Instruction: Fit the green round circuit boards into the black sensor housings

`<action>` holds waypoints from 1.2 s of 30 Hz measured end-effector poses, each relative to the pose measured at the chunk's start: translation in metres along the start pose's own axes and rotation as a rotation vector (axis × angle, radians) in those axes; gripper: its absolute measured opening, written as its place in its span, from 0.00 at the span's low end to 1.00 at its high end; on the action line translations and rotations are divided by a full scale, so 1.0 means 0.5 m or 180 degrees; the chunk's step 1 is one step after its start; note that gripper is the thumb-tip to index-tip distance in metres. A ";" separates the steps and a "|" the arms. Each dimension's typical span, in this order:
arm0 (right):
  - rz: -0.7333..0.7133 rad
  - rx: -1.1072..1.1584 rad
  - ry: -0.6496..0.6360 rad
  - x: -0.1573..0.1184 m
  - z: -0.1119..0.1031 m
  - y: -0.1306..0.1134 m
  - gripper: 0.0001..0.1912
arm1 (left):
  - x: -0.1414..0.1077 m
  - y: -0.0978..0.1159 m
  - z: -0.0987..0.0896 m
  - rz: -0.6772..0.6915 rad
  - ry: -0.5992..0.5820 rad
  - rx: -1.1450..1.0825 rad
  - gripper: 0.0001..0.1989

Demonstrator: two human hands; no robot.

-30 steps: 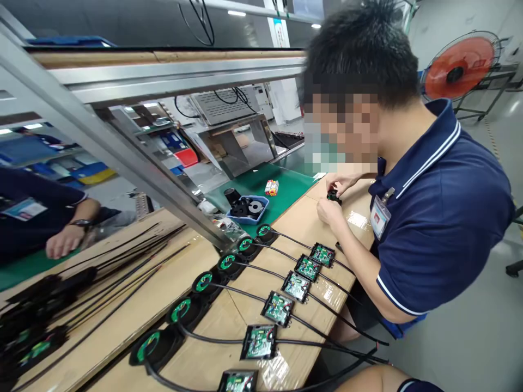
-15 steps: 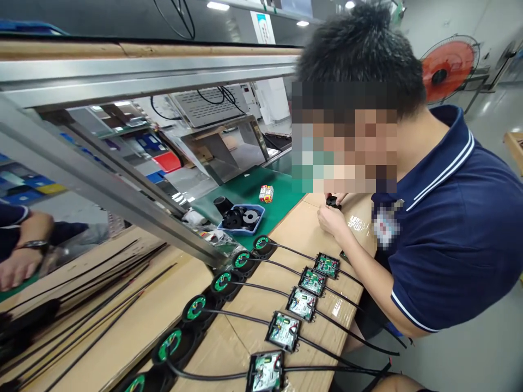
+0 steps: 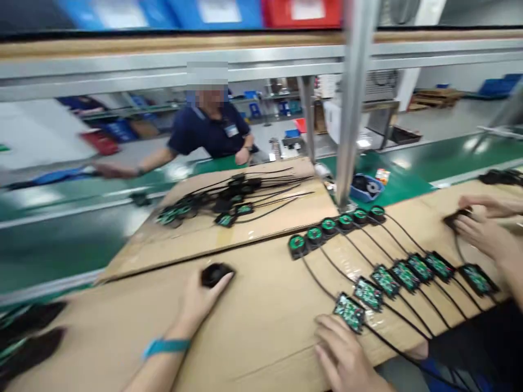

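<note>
My left hand [image 3: 198, 302], with a teal band on the wrist, grips a black round housing [image 3: 216, 274] over the cardboard on the left; a dark cable seems to run from it along my forearm. My right hand [image 3: 341, 354] lies at the near edge, fingers stretched out. Its fingertips are beside the nearest circuit board in a black case [image 3: 349, 313]; contact is unclear. Several such cased boards stand in a row, wired to black round housings with green ring boards [image 3: 328, 226] behind them.
A co-worker's hands [image 3: 486, 223] hold a dark part at the right. Another person [image 3: 210, 128] stands across the bench. A pile of cabled parts [image 3: 229, 201] lies beyond the ledge. A metal post [image 3: 355, 98] and blue basket [image 3: 363, 195] stand behind the row.
The view has swung left, away from the co-worker at the right. Both my hands have come into view, the left one holding a round housing.
</note>
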State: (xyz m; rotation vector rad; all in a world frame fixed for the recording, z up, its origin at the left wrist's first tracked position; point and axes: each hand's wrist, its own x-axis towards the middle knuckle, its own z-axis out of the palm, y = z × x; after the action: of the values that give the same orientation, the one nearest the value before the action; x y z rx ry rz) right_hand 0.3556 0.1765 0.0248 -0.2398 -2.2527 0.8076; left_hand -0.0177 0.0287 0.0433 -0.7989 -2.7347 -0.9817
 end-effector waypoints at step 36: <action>-0.0741 -0.1635 -0.1642 0.929 0.829 -0.147 0.13 | -0.036 -0.043 0.043 0.1080 -0.0767 -0.2093 0.36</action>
State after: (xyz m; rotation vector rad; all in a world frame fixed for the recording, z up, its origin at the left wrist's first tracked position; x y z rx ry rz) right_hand -0.2611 0.1000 0.1094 0.0045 -2.8839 0.1581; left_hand -0.0122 0.0203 0.0097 -1.4998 -2.3075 -1.8177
